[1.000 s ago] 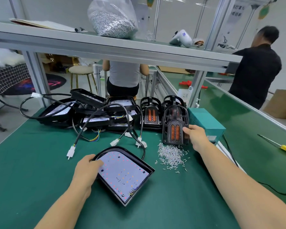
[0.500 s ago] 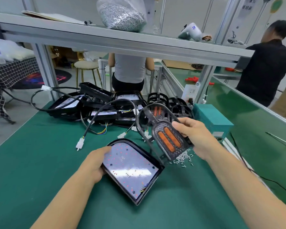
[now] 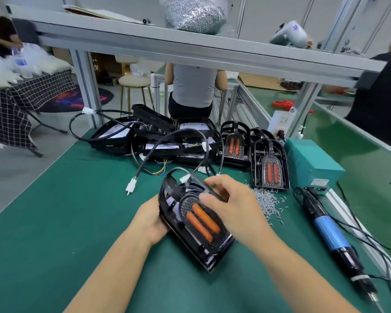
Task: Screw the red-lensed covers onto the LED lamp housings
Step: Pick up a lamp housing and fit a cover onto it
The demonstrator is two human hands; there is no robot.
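A black cover with two red lenses [image 3: 202,219] lies on top of a black LED lamp housing [image 3: 209,256] at the middle of the green mat. My right hand [image 3: 230,204] grips the cover's upper right edge from above. My left hand [image 3: 152,219] holds the housing's left side. Two more red-lensed covers [image 3: 270,169] [image 3: 234,145] stand at the back right. Several open housings with cables [image 3: 158,141] are piled at the back. A heap of small screws [image 3: 265,202] lies just right of my right hand.
An electric screwdriver with a blue grip [image 3: 333,237] lies on the mat at the right, cabled to a teal power box [image 3: 312,163]. A loose white connector [image 3: 131,186] lies left of the housing. An overhead shelf [image 3: 190,46] carries a bag of screws [image 3: 193,12]. People sit and stand behind.
My right hand carried a red-lensed cover from the back stack and set it onto the housing. My left hand stayed on the housing's left side, which has shifted a little.
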